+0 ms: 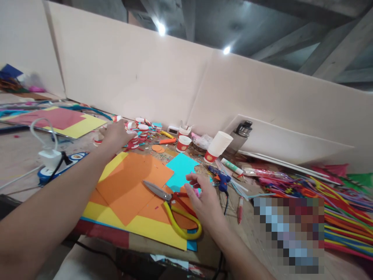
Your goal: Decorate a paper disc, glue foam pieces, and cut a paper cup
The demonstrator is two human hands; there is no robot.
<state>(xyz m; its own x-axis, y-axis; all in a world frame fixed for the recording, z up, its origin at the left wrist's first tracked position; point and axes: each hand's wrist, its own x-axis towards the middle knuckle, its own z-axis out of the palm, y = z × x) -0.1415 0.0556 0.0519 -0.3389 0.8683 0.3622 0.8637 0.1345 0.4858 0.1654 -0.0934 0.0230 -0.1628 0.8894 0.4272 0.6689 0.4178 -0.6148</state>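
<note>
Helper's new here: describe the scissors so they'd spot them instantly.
Find the orange and yellow paper sheets, front and centre. On them, by the right hand, lie scissors; metal blades and a yellow handle distinguish them from the sheets.

Scissors [166, 196] lie on orange paper [132, 177] near the right hand [206, 198].

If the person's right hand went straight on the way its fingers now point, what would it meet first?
Most likely the turquoise paper, which shows just ahead of the right hand; how high the hand is above it is unclear from this single view.
</note>
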